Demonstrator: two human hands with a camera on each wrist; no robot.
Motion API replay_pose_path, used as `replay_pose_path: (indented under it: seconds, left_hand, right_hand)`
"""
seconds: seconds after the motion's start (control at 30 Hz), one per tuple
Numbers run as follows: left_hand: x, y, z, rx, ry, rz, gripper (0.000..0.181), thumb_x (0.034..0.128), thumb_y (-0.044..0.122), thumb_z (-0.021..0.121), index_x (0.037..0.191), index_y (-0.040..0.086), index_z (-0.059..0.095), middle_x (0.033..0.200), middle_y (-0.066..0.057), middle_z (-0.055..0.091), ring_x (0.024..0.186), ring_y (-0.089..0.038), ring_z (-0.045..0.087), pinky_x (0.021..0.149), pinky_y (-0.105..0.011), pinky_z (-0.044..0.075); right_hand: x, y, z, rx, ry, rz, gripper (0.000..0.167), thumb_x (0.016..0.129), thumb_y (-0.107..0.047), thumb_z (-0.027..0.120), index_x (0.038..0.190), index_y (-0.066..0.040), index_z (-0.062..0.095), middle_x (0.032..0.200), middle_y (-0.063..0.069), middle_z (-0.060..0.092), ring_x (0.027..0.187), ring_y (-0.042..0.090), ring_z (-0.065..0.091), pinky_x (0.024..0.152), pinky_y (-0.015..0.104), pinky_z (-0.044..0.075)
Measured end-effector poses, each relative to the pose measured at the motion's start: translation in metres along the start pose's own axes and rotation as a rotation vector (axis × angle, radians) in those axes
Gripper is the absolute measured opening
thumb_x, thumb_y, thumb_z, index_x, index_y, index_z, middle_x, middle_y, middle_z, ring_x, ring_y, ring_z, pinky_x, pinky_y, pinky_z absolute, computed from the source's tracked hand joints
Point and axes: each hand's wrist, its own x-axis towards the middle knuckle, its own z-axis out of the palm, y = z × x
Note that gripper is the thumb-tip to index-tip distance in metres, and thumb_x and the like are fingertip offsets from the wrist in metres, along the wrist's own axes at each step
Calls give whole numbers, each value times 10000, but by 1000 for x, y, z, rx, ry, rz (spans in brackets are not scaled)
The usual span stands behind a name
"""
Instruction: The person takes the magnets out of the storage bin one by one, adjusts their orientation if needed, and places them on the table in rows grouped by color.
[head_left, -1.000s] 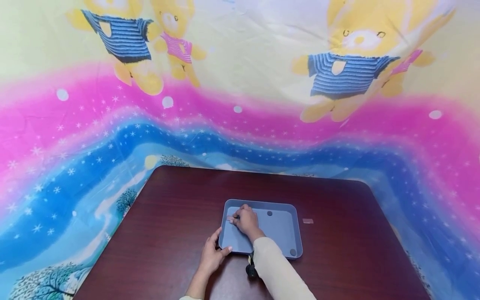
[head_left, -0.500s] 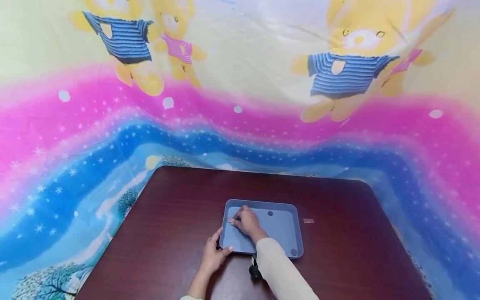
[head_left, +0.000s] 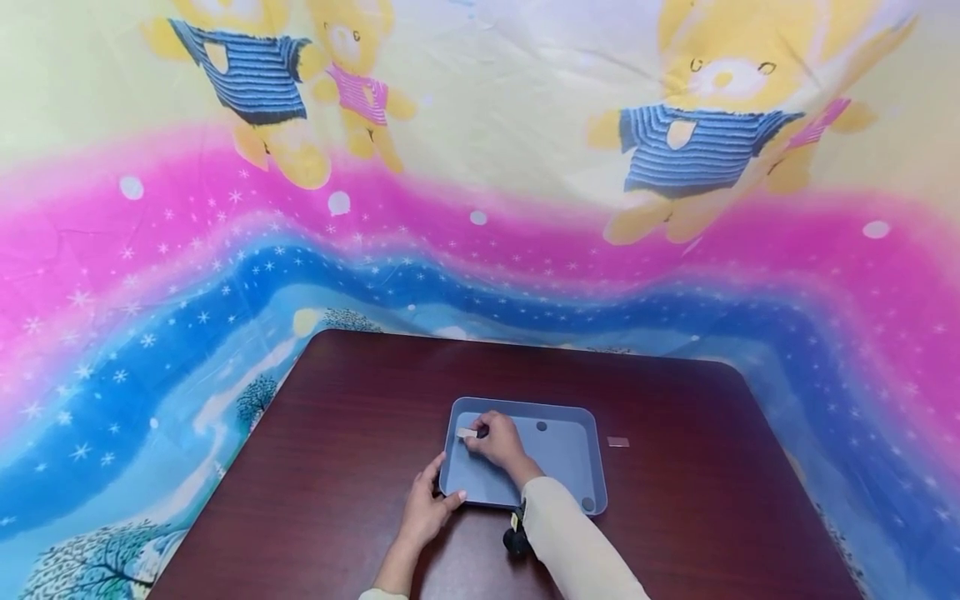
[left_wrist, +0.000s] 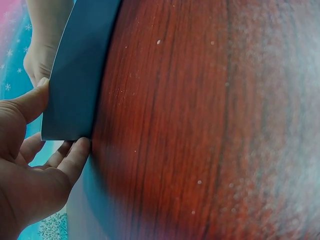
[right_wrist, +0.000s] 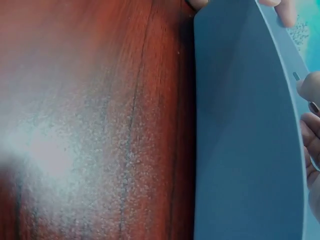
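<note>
A shallow grey-blue tray (head_left: 517, 404) stands on the dark red-brown table. My left hand (head_left: 426, 510) holds its near left corner. In the left wrist view the thumb (left_wrist: 41, 91) touches one wall and the fingertips (left_wrist: 80, 150) lie against the adjoining one. Over the tray's left half, my right hand (head_left: 497, 439) pinches a small pale rectangular piece (head_left: 467, 432) at its fingertips. Something small and dark (head_left: 482, 432) shows between those fingers, mostly hidden. Two dark round discs lie in the tray, one at the back (head_left: 542, 426), one at the near right corner (head_left: 588, 504).
On the table (head_left: 697, 500), just right of the tray, lies a small see-through rectangular piece (head_left: 618, 442). A black item (head_left: 516, 540) hangs by the right sleeve (head_left: 573, 533). A printed cloth (head_left: 480, 267) with bears surrounds the table's back and sides.
My right hand has shifted slightly to the right. The pinched piece has tilted and looks whiter than before. My left hand keeps its place at the tray corner.
</note>
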Motion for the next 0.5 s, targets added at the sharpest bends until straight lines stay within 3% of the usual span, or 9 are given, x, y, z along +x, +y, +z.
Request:
replay_pose_path:
  seconds: [0.27, 0.5]
  left_hand:
    - [-1, -1, 0, 38, 6, -6, 723, 740, 104, 787, 1366, 19, 438, 1155, -269, 488, 972, -321, 570, 751, -313, 494]
    - [1, -1, 0, -23, -7, -10, 741, 735, 66, 784, 1373, -8, 415, 1149, -284, 460, 984, -351, 563, 726, -277, 509]
  right_hand:
    - [-2, -3, -6, 43, 13, -9, 163, 693, -188, 782, 779, -111, 667, 756, -57, 555, 663, 72, 527, 603, 223, 462]
    - [-7, -1, -33, 107, 22, -55, 138, 669, -99, 784, 743, -100, 668, 869, 7, 619, 717, 120, 599, 624, 224, 488]
